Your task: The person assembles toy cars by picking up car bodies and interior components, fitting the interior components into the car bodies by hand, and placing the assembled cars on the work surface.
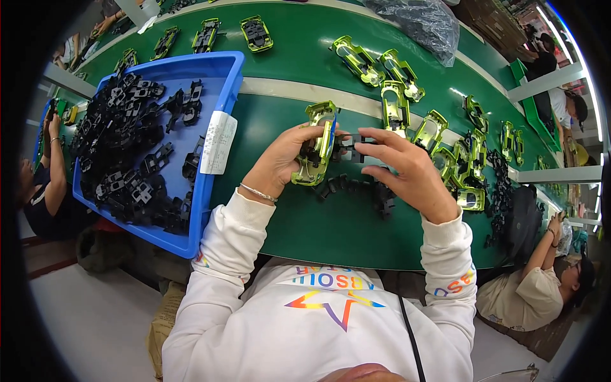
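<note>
The fingers of the left hand (280, 159) were curled closed around one green shell (323, 146), held above the middle of the green surface (312, 232). The right hand (414, 172) had its fingers half parted at one black part (347, 149) just beside the shell; whether they gripped it could not be told. One blue bin (233, 79) stood at left, its black pieces (121, 140) too tangled to count. The green pile (474, 153) at right overlapped beyond counting. Four green bodies (256, 34) lay behind the bin, the leftmost partly hidden.
</note>
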`<state>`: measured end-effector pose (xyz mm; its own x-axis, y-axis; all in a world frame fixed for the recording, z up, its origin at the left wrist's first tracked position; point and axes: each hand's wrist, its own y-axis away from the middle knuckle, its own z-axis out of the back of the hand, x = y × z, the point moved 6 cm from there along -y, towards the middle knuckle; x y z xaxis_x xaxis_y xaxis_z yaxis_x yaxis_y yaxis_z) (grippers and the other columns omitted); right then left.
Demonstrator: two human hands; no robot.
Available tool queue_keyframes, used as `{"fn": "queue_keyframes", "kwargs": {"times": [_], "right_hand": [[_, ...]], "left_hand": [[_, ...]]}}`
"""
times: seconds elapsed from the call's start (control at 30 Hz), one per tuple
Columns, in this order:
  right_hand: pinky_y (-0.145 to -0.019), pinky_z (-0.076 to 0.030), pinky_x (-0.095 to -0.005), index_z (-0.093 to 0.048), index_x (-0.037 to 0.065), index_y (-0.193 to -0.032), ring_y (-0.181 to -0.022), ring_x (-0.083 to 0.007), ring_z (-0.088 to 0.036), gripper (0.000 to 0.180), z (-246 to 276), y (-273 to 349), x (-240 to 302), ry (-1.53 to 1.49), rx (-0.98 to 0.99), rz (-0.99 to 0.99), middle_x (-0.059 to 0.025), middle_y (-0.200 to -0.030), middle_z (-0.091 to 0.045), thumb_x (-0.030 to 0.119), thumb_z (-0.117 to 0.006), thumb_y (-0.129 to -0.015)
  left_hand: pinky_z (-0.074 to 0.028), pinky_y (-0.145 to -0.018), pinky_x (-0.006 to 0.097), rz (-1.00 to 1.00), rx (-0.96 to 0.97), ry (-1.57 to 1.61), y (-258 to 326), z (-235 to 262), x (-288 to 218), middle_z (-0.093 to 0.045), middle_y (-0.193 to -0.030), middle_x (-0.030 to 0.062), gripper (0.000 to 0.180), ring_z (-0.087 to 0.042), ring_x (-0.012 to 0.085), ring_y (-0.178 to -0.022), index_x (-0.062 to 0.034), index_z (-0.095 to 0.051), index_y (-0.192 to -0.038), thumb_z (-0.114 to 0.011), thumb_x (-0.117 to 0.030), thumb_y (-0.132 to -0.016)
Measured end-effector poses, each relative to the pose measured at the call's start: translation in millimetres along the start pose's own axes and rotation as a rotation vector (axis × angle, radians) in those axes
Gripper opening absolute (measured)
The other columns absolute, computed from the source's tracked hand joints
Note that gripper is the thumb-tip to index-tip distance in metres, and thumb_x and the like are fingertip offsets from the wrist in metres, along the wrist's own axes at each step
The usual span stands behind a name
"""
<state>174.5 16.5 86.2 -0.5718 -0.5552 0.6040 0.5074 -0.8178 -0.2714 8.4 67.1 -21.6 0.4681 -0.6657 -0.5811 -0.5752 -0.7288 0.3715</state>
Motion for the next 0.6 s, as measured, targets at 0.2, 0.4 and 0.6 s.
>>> {"fn": "queue_keyframes", "kwargs": {"times": [0.2, 0.4, 0.6], "right_hand": [[-0.076, -0.057, -0.0385, -0.063, 0.007, -0.119, -0.096, -0.0327, -0.069, 0.037, -5, 12, -12, -0.063, 0.014, -0.116, -0.0123, -0.124, -0.065, 0.002, -0.073, -0.083], [-0.084, -0.054, -0.0383, -0.062, 0.006, -0.13, -0.1, -0.0296, -0.068, 0.049, -3, 11, -3, 0.097, -0.025, -0.172, -0.0133, -0.119, -0.067, 0.0, -0.073, -0.083], [-0.079, -0.053, -0.0353, -0.061, 0.006, -0.135, -0.092, -0.0281, -0.066, 0.052, 13, 11, 10, 0.1, -0.348, -0.127, -0.0148, -0.11, -0.064, 0.001, -0.072, -0.085]], "left_hand": [[-0.061, -0.084, 0.034, 0.014, 0.087, 0.104, -3, 1, 6, -0.07, -0.117, 0.019, 0.026, -0.072, 0.022, -0.097, 0.0026, -0.06, -0.12, -0.057, -0.014, -0.1], [-0.061, -0.082, 0.039, 0.023, 0.056, 0.151, -3, 3, 6, -0.069, -0.117, 0.0184, 0.029, -0.07, 0.0256, -0.103, 0.0013, -0.058, -0.122, -0.055, -0.016, -0.099], [-0.056, -0.093, 0.044, -0.317, -0.119, 0.137, -5, 12, -13, -0.062, -0.129, 0.0221, 0.04, -0.064, 0.0334, -0.116, 0.0013, -0.054, -0.129, -0.04, -0.022, -0.099]]}}
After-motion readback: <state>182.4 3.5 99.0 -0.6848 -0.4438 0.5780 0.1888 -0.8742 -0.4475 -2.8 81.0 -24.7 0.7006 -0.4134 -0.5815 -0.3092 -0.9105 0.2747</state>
